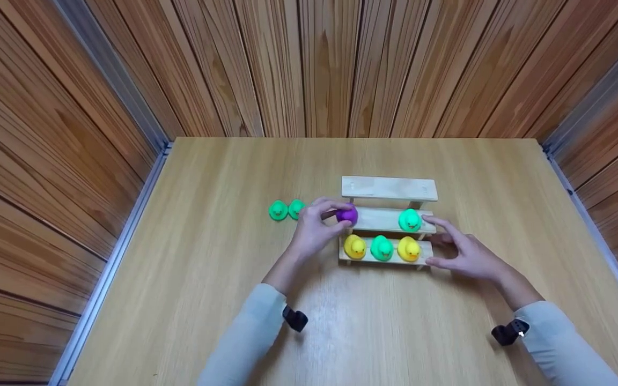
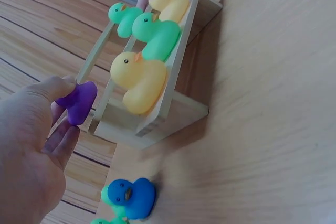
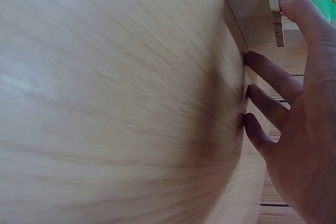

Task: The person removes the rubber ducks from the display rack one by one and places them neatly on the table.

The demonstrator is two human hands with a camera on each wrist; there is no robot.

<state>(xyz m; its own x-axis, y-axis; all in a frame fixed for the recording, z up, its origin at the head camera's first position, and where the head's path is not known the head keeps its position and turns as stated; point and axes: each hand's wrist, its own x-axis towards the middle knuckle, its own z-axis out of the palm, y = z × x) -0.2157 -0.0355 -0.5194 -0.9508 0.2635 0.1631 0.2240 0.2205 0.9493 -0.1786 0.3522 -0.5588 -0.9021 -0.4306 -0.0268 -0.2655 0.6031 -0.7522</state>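
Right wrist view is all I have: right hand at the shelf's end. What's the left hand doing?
Observer: The left hand pinches a purple toy.
Operator: What stands on the bottom tier?
Observer: On the bottom tier, a green duck stands between two yellow ducks.
Operator: Any ducks off the shelf?
Observer: Yes, the left wrist view shows a blue duck on the tabletop.

Long, pale, plain sleeves (image 1: 242, 340)
At each cuff (image 1: 270, 294) the person wears a small black, boxy device (image 1: 296, 320); the right one (image 1: 506, 333) shows a bright spot.
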